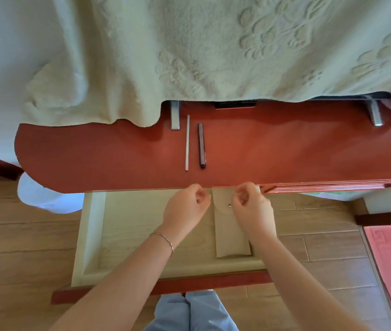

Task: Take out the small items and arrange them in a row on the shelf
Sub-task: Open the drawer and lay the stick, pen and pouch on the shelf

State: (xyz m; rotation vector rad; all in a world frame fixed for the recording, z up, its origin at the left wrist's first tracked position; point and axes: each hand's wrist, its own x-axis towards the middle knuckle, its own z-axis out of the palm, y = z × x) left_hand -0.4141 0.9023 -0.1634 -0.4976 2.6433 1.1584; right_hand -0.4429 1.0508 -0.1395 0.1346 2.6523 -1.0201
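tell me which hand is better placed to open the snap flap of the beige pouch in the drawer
Right hand: its curled fingers sit beside the snap on the beige fabric pouch; the left hand is left of it.

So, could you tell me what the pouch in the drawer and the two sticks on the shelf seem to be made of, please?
The pouch looks like matte tan leather or leatherette: smooth flap, metal snap. The pale stick could be plastic or metal: thin, plain, light grey. The dark stick looks like glossy dark wood or lacquer; it shows a sheen. The shelf seems red-brown varnished wood.

Curled hands [185,206] over pouch [229,231]
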